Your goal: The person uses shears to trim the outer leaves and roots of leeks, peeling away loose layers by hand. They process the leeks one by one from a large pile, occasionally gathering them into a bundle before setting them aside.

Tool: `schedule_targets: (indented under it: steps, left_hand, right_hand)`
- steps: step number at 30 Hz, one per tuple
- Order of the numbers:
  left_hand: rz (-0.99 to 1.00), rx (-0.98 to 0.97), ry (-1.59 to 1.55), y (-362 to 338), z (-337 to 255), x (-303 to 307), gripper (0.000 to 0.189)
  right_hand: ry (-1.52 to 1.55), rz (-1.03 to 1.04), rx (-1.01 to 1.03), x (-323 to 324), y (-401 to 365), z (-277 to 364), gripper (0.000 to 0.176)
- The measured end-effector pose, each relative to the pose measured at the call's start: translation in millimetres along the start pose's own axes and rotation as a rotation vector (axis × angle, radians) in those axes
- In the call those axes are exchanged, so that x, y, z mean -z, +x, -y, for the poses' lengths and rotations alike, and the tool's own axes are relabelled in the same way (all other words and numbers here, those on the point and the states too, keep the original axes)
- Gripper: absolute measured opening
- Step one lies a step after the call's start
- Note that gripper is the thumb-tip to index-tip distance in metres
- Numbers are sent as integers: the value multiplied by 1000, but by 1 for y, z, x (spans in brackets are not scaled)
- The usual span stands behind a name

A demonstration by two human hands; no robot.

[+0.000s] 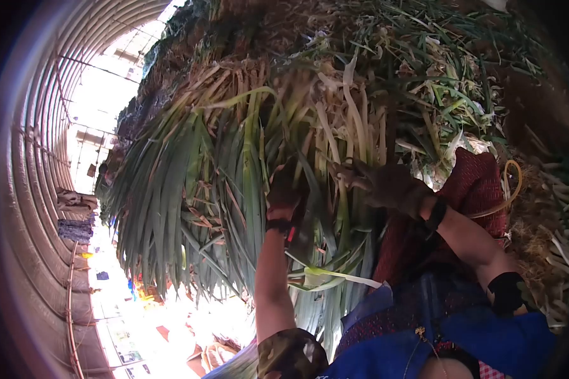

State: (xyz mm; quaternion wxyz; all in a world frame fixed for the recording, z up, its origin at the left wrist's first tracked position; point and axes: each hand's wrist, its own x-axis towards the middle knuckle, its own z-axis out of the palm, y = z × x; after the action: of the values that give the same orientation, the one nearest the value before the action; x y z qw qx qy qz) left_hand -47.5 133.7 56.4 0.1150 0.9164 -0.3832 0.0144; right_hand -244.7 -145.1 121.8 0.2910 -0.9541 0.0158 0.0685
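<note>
A large heap of green onions (171, 183) spreads before me, long green leaves hanging down and pale root ends above. My left hand (287, 186), in a dark glove, is among the leaves near the middle; its fingers are hidden in shadow and leaves. To its right, my right hand (389, 186), also gloved, reaches leftward with its fingers at the pale stems (354, 136); how they close on them is unclear. A single onion with a white end (348, 276) lies across the leaves below my hands.
Cut leaves and trimmings (455, 95) lie at the upper right. Pale stalks (566, 252) sit at the far right. A yellow hose-like loop (515, 183) is beside my red-clad knee (474, 183). A ribbed tunnel wall (31, 189) curves along the left.
</note>
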Motion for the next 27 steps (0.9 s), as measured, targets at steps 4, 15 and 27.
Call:
schedule_targets:
  steps: [4, 15, 27]
  left_hand:
    - [84, 105, -154, -7, -32, 45, 61]
    - [277, 355, -373, -104, -21, 51, 22]
    - [92, 545, -702, -128, -55, 17, 29]
  right_hand:
    - [7, -15, 285, -2, -24, 2, 72]
    - [47, 187, 298, -13, -44, 24, 68]
    - [129, 193, 513, -10, -57, 25, 64]
